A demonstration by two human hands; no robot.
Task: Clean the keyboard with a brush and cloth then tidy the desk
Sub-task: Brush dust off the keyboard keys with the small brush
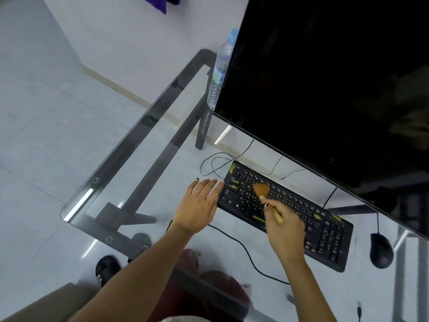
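**Head view: brush on the keys, much of the desk hidden behind the monitor**

Head view, looking down through a glass desk with a dark metal frame. A large black monitor fills the upper right and runs out of the picture at the top and right, so its stand cannot be seen. It hides most of a clear plastic water bottle, of which only the left side and a blue cap show. Thin black cables loop on the glass behind the keyboard; where they end is hard to make out. A black mouse lies just beyond the keyboard's right end.

The black keyboard lies on the glass in front of the monitor, its long axis running from upper left to lower right, roughly parallel to the screen's lower edge. Several keys carry yellowish marks; the lettering is too small to read.

The right hand pinches the pale handle of a brush, fingers closed around it. The handle points up and left, and the tan bristles are splayed on the keys near the keyboard's left end, blurred. The left hand rests with flat, slightly spread fingers, holding nothing, its fingertips at the keyboard's left edge. Through the glass, dark red clothing and a black shoe are dimly visible.
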